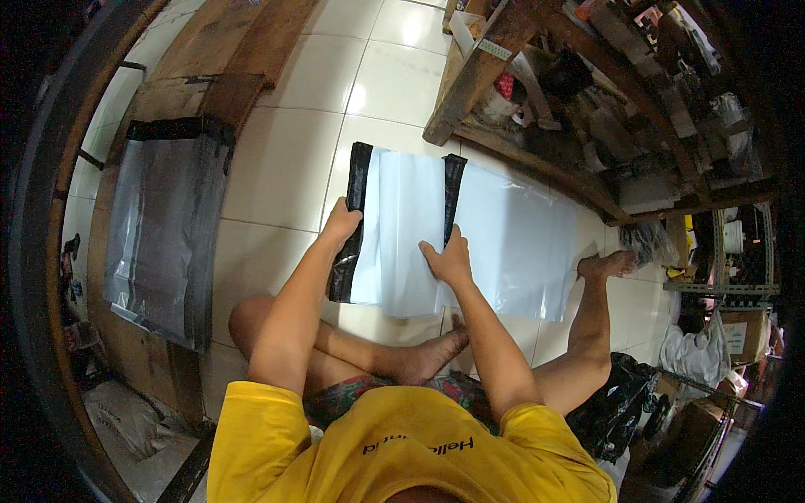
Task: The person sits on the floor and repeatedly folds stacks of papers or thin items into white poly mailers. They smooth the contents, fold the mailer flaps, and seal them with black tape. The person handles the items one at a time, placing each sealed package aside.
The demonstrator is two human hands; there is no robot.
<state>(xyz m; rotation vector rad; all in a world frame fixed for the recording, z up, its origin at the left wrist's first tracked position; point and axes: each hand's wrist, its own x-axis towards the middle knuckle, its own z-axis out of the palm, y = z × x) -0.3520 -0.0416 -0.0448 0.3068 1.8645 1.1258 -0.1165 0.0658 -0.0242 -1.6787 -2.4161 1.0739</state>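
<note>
A whitish plastic sheet (411, 218) with black strips lies across the tiled floor in front of me, partly folded over in its middle. My left hand (340, 221) grips the black strip along its left edge, fingers partly hidden by the plastic. At the second black strip (455, 189), my right hand (449, 258) holds the sheet, its thumb on the white part and its fingers by the strip. More translucent plastic (520, 243) spreads flat to the right, toward my foot.
Clear plastic with black edges (159, 226) lies on brown cardboard (189, 101) at left. A wooden frame (537, 168) with clutter under it stands at the far right. Near my right leg are a black plastic bag (616, 402), a white bag (698, 350) and metal shelving (729, 289).
</note>
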